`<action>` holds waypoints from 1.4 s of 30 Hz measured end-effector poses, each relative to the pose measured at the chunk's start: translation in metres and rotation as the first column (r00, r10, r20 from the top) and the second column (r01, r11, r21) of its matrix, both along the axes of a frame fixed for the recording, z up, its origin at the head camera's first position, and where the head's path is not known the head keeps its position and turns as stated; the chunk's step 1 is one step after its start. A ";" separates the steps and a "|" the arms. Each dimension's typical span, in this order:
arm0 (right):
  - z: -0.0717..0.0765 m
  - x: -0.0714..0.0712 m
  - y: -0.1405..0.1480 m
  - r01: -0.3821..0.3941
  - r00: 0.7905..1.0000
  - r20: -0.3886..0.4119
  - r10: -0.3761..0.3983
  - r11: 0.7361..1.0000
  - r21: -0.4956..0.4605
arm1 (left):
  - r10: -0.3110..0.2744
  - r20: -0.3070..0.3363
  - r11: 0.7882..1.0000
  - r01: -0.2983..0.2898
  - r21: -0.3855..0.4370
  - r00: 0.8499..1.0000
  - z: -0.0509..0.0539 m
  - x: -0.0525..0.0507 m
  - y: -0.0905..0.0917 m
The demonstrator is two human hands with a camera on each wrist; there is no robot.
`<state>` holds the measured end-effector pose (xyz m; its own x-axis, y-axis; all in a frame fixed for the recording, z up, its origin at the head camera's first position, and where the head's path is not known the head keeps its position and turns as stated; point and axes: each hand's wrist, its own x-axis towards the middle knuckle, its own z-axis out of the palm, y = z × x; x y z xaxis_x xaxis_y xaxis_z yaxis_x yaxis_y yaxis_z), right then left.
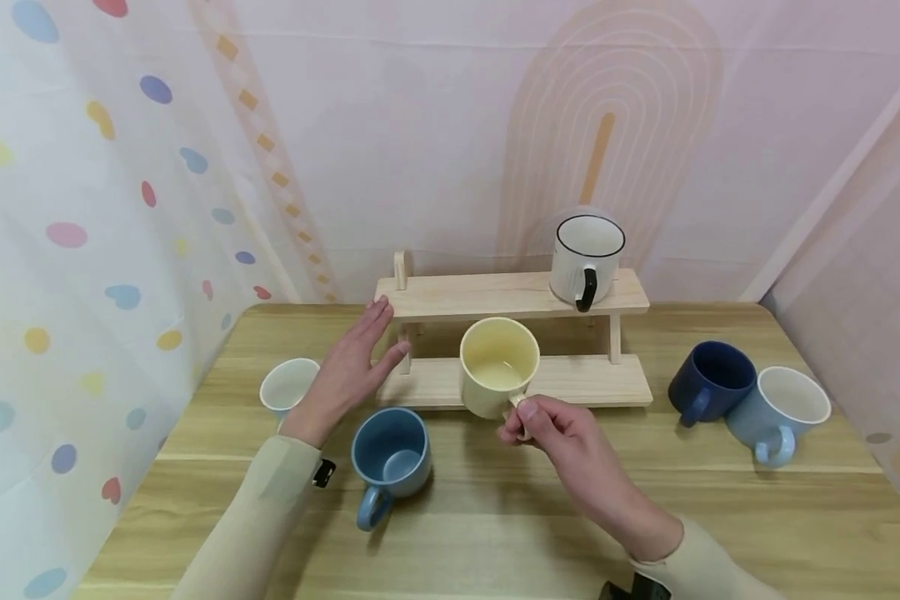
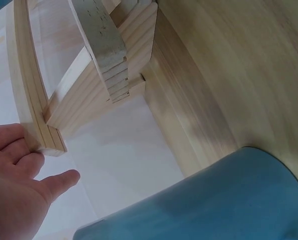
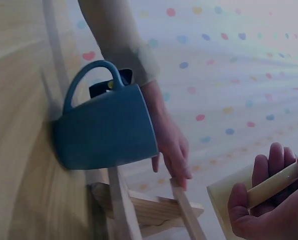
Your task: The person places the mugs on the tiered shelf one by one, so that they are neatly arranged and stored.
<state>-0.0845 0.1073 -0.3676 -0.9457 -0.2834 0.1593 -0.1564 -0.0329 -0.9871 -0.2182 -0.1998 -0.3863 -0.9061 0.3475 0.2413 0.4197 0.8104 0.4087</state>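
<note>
Pale sleeves point(image 1: 247, 521) are closest to the head cam, coming in from the bottom with black bands point(image 1: 636, 588) at the wrists. Between them a medium blue mug point(image 1: 392, 454) stands upright on the wooden table point(image 1: 472, 533), handle toward the camera, so it's kinda in the way just in front of the shelf point(image 1: 465, 296). Left wrist cam gets a big chunk of it too.

Off to the right, a navy mug point(image 1: 708, 383) and a light blue mug point(image 1: 774, 417) sit so tight together I can't tell if they touch. Over left there's a pale cup point(image 1: 288, 385), partly hidden by the arm. White mug with a black rim point(image 1: 579, 271) sits at the right end of the top board.

Left hand point(image 1: 352, 362) is stretched out, fingertips on the top board's left end, thumb spread, not gripping anything. Right hand point(image 1: 570, 442) pinches the handle of the yellow mug point(image 1: 497, 371), which is upright in front of the lower board; can't tell if its base touches wood.

Lower board has room on both sides of the yellow mug. Up top, the gap runs from a small wooden peg point(image 1: 401, 271) to the white mug. Table's back edge meets the curtain point(image 1: 420, 150).
</note>
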 end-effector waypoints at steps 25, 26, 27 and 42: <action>0.041 -0.063 -0.014 0.189 0.981 -0.030 -0.194 0.975 -0.115 | -0.011 0.008 1.000 0.011 -0.002 1.000 0.003 0.002 0.000; 0.043 -0.065 -0.014 0.194 0.979 -0.032 -0.199 0.974 -0.114 | -0.010 0.008 1.000 0.010 -0.003 1.000 0.003 0.002 0.000; 0.043 -0.068 -0.014 0.199 0.979 -0.032 -0.203 0.973 -0.114 | -0.011 0.008 1.000 0.011 -0.002 1.000 0.003 0.002 0.000; 0.047 -0.112 -0.015 0.277 0.961 0.023 -0.276 0.954 -0.117 | -0.010 -0.010 1.000 0.010 0.016 1.000 0.001 0.001 0.000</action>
